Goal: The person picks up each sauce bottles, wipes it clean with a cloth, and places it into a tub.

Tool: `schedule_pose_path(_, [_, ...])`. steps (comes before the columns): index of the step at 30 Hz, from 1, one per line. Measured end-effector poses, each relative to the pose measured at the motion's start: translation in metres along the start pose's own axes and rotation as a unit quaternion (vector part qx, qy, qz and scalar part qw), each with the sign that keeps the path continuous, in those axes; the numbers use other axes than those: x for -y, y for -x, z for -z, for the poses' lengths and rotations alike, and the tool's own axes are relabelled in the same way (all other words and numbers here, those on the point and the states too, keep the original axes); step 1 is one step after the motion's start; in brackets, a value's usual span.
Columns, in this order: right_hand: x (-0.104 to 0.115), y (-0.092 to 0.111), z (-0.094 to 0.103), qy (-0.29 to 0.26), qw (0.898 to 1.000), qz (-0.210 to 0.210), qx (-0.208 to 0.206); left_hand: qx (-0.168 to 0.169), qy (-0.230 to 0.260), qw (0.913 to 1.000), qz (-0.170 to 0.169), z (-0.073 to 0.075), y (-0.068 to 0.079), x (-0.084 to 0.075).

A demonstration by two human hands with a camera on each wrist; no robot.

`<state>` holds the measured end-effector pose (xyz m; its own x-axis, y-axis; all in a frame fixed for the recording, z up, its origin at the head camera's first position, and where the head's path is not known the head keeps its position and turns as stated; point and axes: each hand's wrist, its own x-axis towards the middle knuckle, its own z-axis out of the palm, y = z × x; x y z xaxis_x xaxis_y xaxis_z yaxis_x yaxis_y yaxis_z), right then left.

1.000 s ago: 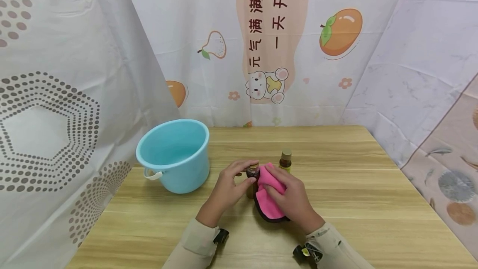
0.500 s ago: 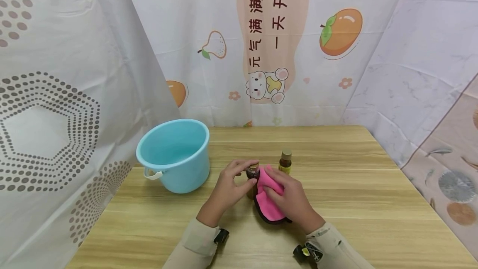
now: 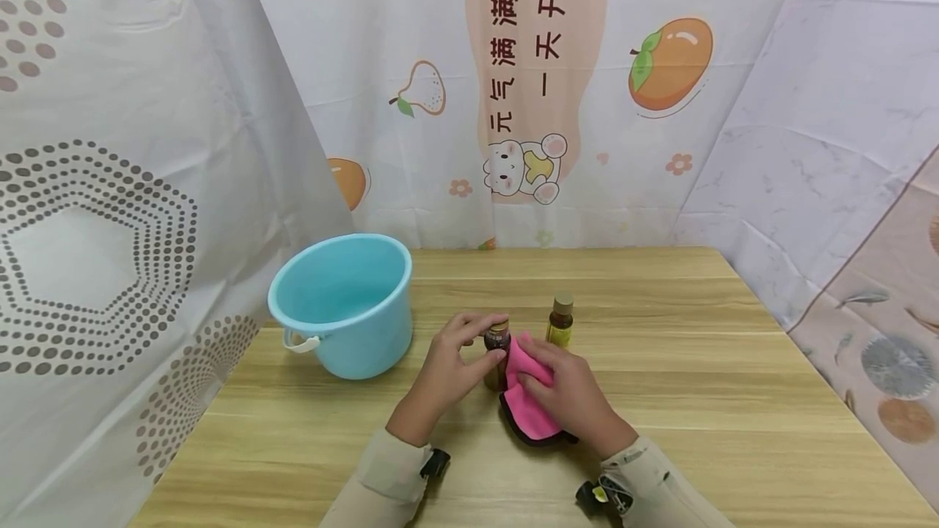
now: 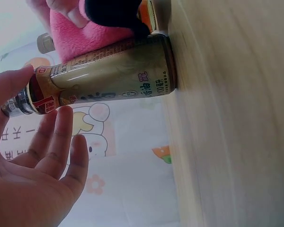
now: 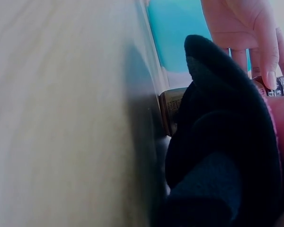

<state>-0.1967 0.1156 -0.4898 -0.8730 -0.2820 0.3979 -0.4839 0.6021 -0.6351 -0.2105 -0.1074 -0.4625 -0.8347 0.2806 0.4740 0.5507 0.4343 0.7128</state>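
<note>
A small sesame oil bottle (image 3: 495,369) with a gold label stands upright on the table. My left hand (image 3: 447,369) pinches its neck between thumb and forefinger, while the other fingers stretch out loosely behind it, as the left wrist view of the bottle (image 4: 113,78) shows. My right hand (image 3: 575,385) grips a pink cloth (image 3: 530,410) with a black edge and presses it against the bottle's right side. In the right wrist view the cloth's black side (image 5: 222,127) hides most of the bottle. Some fingertips of the right hand are hidden by the cloth.
Just behind the right hand stands a second dark bottle (image 3: 560,332) with a yellow label and a tan cap. A light blue bucket (image 3: 367,341) with a white handle stands to the left on the wooden table (image 3: 697,398). Printed curtains (image 3: 411,153) hang behind the table.
My right hand and the pink cloth have slid slightly down along the bottle, toward me. My left hand, the bottles and the bucket have stayed where they were.
</note>
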Motion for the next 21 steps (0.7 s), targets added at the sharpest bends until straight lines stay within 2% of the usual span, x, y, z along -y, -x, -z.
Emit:
schedule_pose_path(9, [-0.0014,0.0012,-0.0024,0.01,1.0,-0.01,0.009,-0.001,-0.006,0.9999,0.01,-0.0007,0.0001,0.0009])
schedule_pose_path(21, [-0.0002,0.0004,-0.0008,0.015,0.999,0.035,-0.038,0.002,-0.016,0.9998,-0.01,-0.0003,-0.0003,0.0012])
